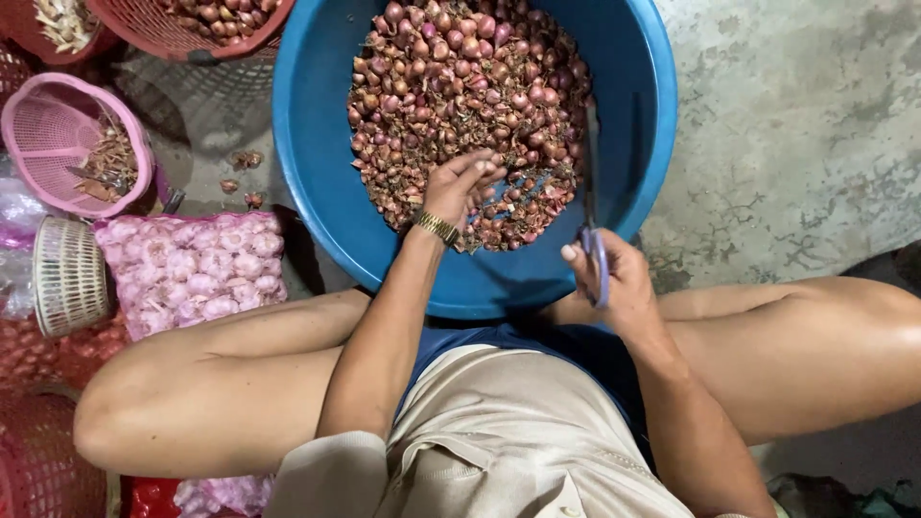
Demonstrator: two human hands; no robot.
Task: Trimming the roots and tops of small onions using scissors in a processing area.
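**Shallots in the blue tub, scissors at the ready**

So the big blue tub (317, 144) sits on the concrete floor (796, 125) at 12 o'clock, right between the person's knees, loaded with small red shallots (451, 86). The left hand (460, 187) is down in the pile, fingers curled loosely around a few bulbs. The right hand (614, 278), at about 3 o'clock from the left one and well apart from it, is clamped on purple-handled scissors (593, 230), blades pointing up to 12. Over at 9 o'clock there's a mesh bag of garlic (192, 273) and a pink basket (58, 134).
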